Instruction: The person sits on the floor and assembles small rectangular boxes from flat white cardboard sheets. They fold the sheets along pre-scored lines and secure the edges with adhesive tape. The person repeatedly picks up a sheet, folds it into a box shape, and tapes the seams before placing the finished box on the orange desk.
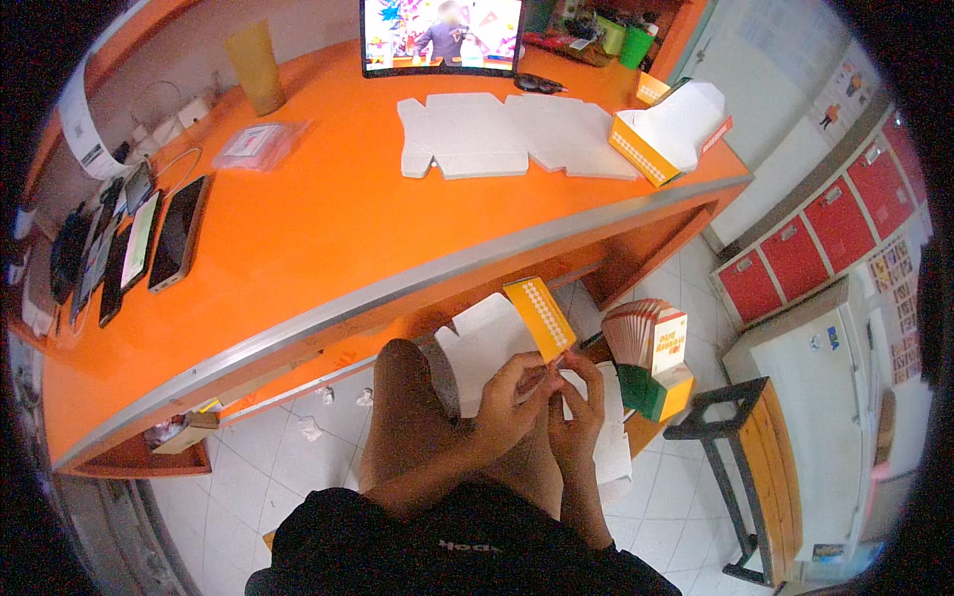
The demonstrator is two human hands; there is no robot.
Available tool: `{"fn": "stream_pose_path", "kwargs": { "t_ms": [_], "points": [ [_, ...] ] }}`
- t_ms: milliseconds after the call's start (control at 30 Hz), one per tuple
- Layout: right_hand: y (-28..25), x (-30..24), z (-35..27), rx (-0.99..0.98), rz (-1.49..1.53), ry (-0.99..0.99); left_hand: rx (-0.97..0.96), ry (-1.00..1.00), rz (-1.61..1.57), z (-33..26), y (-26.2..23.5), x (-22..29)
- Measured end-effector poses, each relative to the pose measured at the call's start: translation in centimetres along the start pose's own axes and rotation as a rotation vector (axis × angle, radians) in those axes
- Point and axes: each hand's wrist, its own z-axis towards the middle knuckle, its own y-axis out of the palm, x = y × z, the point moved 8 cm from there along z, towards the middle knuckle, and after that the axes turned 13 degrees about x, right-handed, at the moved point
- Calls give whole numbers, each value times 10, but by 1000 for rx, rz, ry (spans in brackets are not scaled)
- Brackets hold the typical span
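A flat cardboard box blank [472, 343] lies over my lap, its white inner side up. One orange flap with a white pattern [542, 316] stands folded up from it. My left hand [512, 402] pinches the near corner of this flap, fingers closed. Close against it, my right hand [581, 407] has its thumb and fingertips closed on the same corner. The exact fold under the fingertips is hidden. To the right of my hands, a stack of folded cartons [641, 338] rests beside a green and orange box [656, 390].
The orange desk [328, 189] carries white box blanks [467, 134], a partly folded box [671, 134], a screen [442, 35], a tall yellow cup [255, 68], a plastic packet [260, 146] and several phones [139, 243]. A wooden stool [770, 467] and red lockers [795, 253] stand right.
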Motion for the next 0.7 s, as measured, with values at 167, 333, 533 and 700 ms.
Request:
{"fn": "stream_pose_path", "kwargs": {
  "t_ms": [167, 333, 533, 700],
  "points": [
    [-5, 63, -17, 173, 347, 536, 88, -71, -62, 11, -19, -2],
    [-1, 117, -38, 83, 541, 1091, -570, -179, -85, 1, -10, -9],
    [4, 42, -10, -98, 64, 77, -311, -157, -31, 7, -7, -25],
    [17, 8, -1, -295, 115, 345, -213, -257, 64, 7, -15, -31]
  ]
}}
